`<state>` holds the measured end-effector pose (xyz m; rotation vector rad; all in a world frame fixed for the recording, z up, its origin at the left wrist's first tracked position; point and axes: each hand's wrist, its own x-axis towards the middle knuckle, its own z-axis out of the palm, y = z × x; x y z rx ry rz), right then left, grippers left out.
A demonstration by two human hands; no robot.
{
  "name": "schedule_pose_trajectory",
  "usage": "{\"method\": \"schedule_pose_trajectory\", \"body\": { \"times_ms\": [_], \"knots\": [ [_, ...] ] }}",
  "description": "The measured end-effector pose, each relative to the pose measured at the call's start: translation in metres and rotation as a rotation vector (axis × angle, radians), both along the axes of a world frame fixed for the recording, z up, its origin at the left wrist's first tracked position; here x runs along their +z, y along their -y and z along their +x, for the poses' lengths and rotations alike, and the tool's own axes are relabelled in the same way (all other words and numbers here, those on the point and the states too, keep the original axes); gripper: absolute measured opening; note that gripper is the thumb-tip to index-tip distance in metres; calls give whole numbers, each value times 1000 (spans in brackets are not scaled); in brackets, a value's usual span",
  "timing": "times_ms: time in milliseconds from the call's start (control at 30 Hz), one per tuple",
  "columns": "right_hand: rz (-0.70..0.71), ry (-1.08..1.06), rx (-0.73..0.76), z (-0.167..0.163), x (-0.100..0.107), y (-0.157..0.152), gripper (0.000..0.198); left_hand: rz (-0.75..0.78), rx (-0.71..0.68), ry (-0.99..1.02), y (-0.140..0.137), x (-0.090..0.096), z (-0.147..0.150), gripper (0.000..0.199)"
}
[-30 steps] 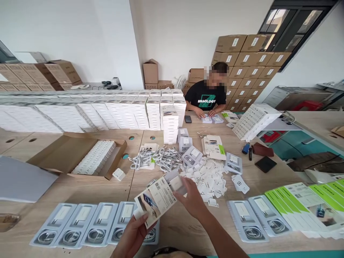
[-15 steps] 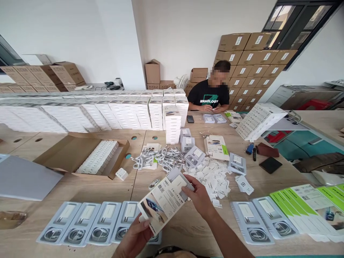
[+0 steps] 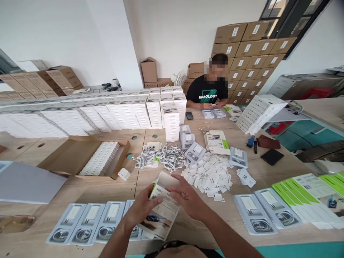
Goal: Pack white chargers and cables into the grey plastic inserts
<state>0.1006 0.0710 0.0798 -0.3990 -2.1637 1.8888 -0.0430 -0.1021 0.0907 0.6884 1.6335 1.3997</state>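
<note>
A white printed product box [image 3: 163, 215] with a green edge is held tilted between my hands, its upper end flap raised. My left hand [image 3: 143, 206] grips its left side, thumb across the printed face. At the upper right, my right hand [image 3: 186, 197] has its fingers closed round the box by the flap. Whether the tray is inside is hidden. Under and left of the box lies a row of grey plastic trays [image 3: 90, 222], each with a white charger and a coiled cable. Two more such trays [image 3: 251, 213] lie to the right.
Beyond my hands lie a heap of white cables [image 3: 172, 157] and a pile of small white cards [image 3: 209, 175]. An open carton [image 3: 122, 154] holds white chargers. Flat printed boxes [image 3: 301, 200] lie at the right. White boxes [image 3: 129, 114] are stacked behind. A co-worker [image 3: 208, 95] sits opposite.
The box has turned more upright and come nearer me. My left hand has shifted up along its left side, and my right hand has moved left and lower near the flap.
</note>
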Motion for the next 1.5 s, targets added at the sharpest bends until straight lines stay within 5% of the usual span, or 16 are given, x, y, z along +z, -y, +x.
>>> {"method": "schedule_pose_trajectory", "body": {
  "times_ms": [133, 267, 433, 700, 1000, 1233, 1333, 1500],
  "knots": [
    [-289, -55, -145, 6, -7, 7, 75, 47, 100, -56, 0, 5, 2, 38],
    [-453, -148, -112, 10, -4, 13, 74, 91, 250, -8, -2, 19, 12, 47],
    [-424, -158, -100, 7, 0, 6, 55, 144, 359, -12, -5, 17, 20, 72],
    [-412, -88, -130, -5, -9, 14, 31, 111, 349, -42, 6, 1, -2, 33],
    [-444, -45, -199, -23, 1, 10, 44, 54, 87, 69, 9, 30, -28, 31],
    [-8, -185, -202, -21, 7, 9, 17, 38, 34, 65, 5, 36, -27, 30],
    [-173, -124, -65, -16, 13, 5, 19, -21, -19, -26, 7, 36, -23, 31],
    [-571, 57, -38, -18, 12, 11, 29, -93, -142, -190, 10, 41, -17, 31]
  ]
}}
